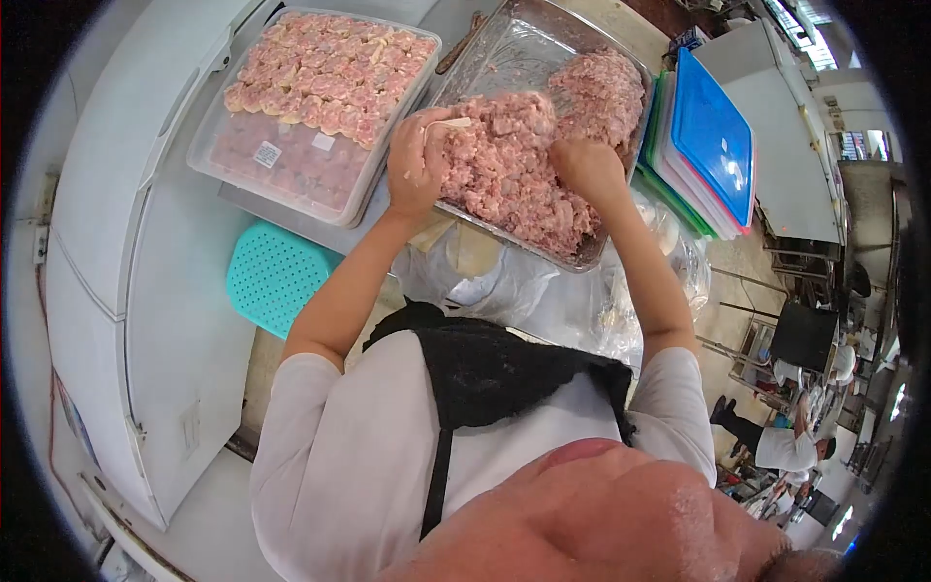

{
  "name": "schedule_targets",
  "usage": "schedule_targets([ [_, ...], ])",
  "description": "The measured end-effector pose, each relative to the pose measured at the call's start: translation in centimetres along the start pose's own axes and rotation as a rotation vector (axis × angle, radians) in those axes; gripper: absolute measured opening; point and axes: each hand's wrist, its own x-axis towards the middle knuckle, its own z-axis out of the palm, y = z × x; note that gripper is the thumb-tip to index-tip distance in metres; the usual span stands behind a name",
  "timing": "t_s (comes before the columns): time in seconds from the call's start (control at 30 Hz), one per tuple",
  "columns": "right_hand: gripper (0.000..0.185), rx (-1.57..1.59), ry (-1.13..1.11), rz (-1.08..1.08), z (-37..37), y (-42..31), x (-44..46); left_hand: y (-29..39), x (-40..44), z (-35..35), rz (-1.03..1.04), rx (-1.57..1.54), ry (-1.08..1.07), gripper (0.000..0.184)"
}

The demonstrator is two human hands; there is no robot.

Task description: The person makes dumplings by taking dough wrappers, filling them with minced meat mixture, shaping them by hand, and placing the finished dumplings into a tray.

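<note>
A metal tray [606, 254] holds a large heap of pink minced meat [504, 160], with another mound against its far right side. My left hand [417, 163] is at the tray's left edge, fingers curled around a thin pale dumpling wrapper [454, 123]. Whether filling lies inside the wrapper is hidden. Over the middle of the meat, my right hand [587, 167] is closed, its fingertips turned down and out of sight. Left of the tray, open-topped dumplings [330, 73] stand in tight rows in a clear plastic box [373, 160].
A turquoise perforated basket [278, 276] sits below the box. Right of the tray are stacked coloured lids, a blue lid [713, 131] uppermost. Clear plastic bags [485, 276] lie at the near counter edge. A white cabinet [145, 242] stands left; another person [781, 446] is far right.
</note>
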Motion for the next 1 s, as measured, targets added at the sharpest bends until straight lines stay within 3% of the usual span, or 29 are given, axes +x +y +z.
schedule_targets([
  [0.17, 0.017, 0.047, 0.048, -0.037, -4.4, -3.5, -5.3, 0.1, 0.0, -0.1, -0.011, -0.021, 0.010, 0.018],
  [0.27, 0.019, 0.052, -0.016, -0.073, -7.0, -2.5, -6.5, -0.9, 0.1, 0.2, -0.015, -0.043, 0.005, 0.017],
  [0.37, 0.021, -0.155, -0.191, 0.028, -12.2, -0.8, -4.2, -1.4, 0.3, -0.1, -0.140, -0.142, -0.006, 0.016],
  [0.43, 0.023, -0.106, 0.003, 0.039, -10.7, 3.2, -2.9, -1.0, 0.7, 0.1, -0.277, -0.151, -0.018, 0.014],
  [0.53, 0.025, -0.106, 0.050, 0.124, -7.9, 6.4, 0.4, -1.1, 1.0, 0.5, -0.197, -0.031, -0.057, 0.014],
  [0.63, 0.026, -0.152, -0.157, 0.253, -2.2, 6.7, 3.4, -1.2, 0.7, 0.5, -0.138, -0.036, -0.047, 0.015],
  [0.7, 0.025, -0.058, -0.156, 0.238, -0.4, 3.9, 4.2, -1.2, 0.6, 0.5, -0.100, -0.046, -0.020, 0.015],
  [0.83, 0.025, 0.190, 0.068, 0.117, -0.3, 2.2, 2.7, -1.5, 0.4, 0.3, -0.048, -0.028, -0.009, 0.014],
  [1.0, 0.029, 0.173, -0.091, 0.081, -5.7, 0.5, -1.0, -1.2, 0.6, 0.6, -0.042, -0.014, 0.006, 0.015],
])
